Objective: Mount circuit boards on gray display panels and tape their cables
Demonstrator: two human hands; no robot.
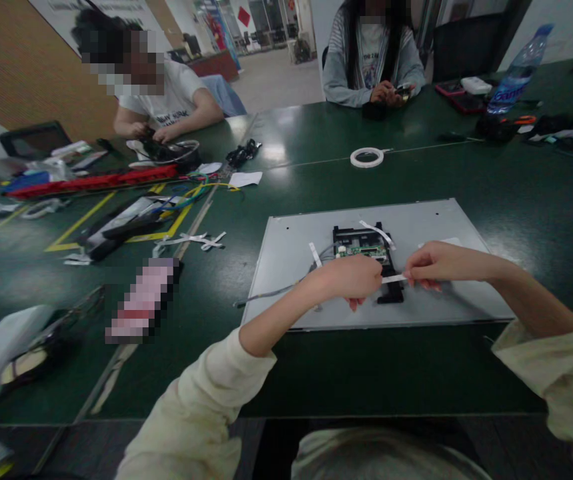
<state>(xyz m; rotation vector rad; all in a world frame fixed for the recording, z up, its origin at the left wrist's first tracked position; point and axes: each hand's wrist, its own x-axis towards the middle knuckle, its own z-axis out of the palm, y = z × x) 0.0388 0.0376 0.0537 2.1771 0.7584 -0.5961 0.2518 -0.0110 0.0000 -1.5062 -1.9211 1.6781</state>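
Observation:
A strip of white tape (394, 279) stretches between my two hands, just above a black frame (391, 293) with a green circuit board (366, 253). My left hand (354, 277) is closed on the strip's left end, its fingertips mostly hidden. The other end is pinched by my right hand (431, 265) between thumb and finger. Frame and board lie on a large light-grey panel (286, 247). Another white tape piece (377, 231) sticks across the frame's top right, and one more (315, 254) stands to its left. From the board's left side a grey cable (271, 294) runs off the panel.
Beyond the panel lies a roll of white tape (366, 157). To the left are a phone (144, 300), crumpled tape scraps (201, 240) and a white device (6, 350). Two people sit across the green table (296, 180). A water bottle (519, 70) stands far right.

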